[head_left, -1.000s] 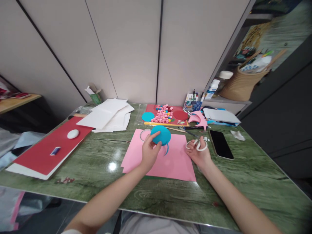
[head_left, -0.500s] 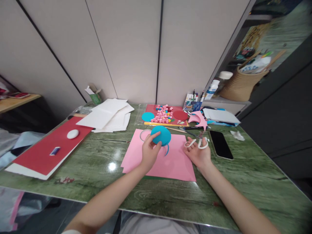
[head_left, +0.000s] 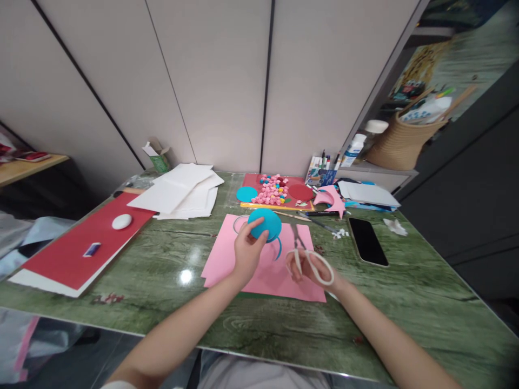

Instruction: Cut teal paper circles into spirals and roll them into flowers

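Observation:
My left hand (head_left: 248, 247) pinches a blue paper circle (head_left: 267, 225) between thumb and fingers, above the pink paper (head_left: 259, 283). From the circle's lower right edge hangs a thin curled blue strip (head_left: 278, 248); I cannot tell if it is still joined. Just right of it, my right hand (head_left: 310, 270) has its fingers at the handles of white-handled scissors (head_left: 300, 251). The blades point up and stand slightly apart, clear of the circle. A round ring-shaped thing (head_left: 240, 222) on the pink paper is partly hidden behind my left hand.
Behind the pink paper lies a red sheet with many small pink flowers (head_left: 272, 190), a blue circle (head_left: 246, 194) and a red circle (head_left: 300, 192). A phone (head_left: 368, 241) and paper scraps (head_left: 339, 234) are to the right. White sheets (head_left: 174, 189) and red paper (head_left: 87, 243) are left.
My right hand has moved left with the scissors, from beside the phone to over the pink paper, and its fingers have curled around the handles. The blue circle has shifted slightly left.

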The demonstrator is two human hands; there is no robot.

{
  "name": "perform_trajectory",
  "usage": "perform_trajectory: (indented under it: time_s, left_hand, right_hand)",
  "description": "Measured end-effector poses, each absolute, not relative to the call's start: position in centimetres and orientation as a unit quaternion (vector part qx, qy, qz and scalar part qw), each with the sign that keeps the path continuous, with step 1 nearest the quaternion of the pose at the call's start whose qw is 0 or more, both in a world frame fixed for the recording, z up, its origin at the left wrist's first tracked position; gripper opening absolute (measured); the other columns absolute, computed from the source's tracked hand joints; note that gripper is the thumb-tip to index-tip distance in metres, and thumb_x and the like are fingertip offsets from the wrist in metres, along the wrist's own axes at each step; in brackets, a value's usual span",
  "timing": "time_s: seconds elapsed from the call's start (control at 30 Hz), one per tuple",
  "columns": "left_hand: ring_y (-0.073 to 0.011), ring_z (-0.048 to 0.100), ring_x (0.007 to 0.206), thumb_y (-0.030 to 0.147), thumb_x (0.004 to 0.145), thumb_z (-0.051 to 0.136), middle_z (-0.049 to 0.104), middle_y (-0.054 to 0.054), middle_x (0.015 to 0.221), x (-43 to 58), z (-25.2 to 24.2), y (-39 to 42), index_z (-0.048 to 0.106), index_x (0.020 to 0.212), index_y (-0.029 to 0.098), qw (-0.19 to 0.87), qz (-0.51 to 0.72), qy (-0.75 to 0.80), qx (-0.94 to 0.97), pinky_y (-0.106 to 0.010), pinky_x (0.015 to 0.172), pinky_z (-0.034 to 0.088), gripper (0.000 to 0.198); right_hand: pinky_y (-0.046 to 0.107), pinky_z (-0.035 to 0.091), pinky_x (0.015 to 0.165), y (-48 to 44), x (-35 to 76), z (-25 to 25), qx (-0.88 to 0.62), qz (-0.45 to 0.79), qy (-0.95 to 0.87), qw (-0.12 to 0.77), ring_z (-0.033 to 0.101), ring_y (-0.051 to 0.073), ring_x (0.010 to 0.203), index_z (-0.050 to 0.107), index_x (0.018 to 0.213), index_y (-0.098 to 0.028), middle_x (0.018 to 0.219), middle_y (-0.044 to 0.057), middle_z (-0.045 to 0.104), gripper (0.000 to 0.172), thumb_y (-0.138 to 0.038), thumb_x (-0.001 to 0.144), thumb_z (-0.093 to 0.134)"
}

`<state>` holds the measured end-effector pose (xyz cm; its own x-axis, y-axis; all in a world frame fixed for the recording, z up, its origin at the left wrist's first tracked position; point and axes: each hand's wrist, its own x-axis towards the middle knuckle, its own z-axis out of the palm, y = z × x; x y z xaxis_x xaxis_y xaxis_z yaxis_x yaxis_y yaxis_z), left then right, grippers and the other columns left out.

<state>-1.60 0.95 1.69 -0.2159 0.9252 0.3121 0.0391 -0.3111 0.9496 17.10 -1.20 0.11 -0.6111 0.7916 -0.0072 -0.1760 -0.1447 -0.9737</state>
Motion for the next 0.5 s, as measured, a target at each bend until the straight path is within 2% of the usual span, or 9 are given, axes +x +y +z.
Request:
perform_trajectory:
  time_s: [0.13, 0.5]
  left_hand:
    - [-0.0193, 0.055, 0.095, 0.032, 0.072, 0.061, 0.058, -0.008, 0.105, -1.91, 1.7, 1.19, 0.059, 0.104, 0.019, 0.361, 0.638, 0.474, 0.489, -0.033, 0.08, 0.046, 0.035]
    - [-0.02, 0.056, 0.096, 0.032, 0.071, 0.062, 0.059, -0.008, 0.106, -1.91, 1.52, 1.28, 0.059, 0.104, 0.019, 0.364, 0.644, 0.473, 0.479, -0.034, 0.081, 0.046, 0.036]
  right_hand:
    - [0.027, 0.04, 0.054, -1.82, 16.62, -0.2, -0.258, 0.695, -0.618, 0.262, 0.05, 0.013, 0.05, 0.056, 0.098, -0.013, 0.058, 0.0, 0.052, 0.058, -0.064, 0.076, 0.04]
    - [0.023, 0.036, 0.05, -1.24, 16.93, -0.35, -0.291, 0.674, -0.614, 0.292, 0.05, 0.011, 0.048, 0.055, 0.096, -0.011, 0.058, 0.0, 0.053, 0.046, -0.052, 0.086, 0.035]
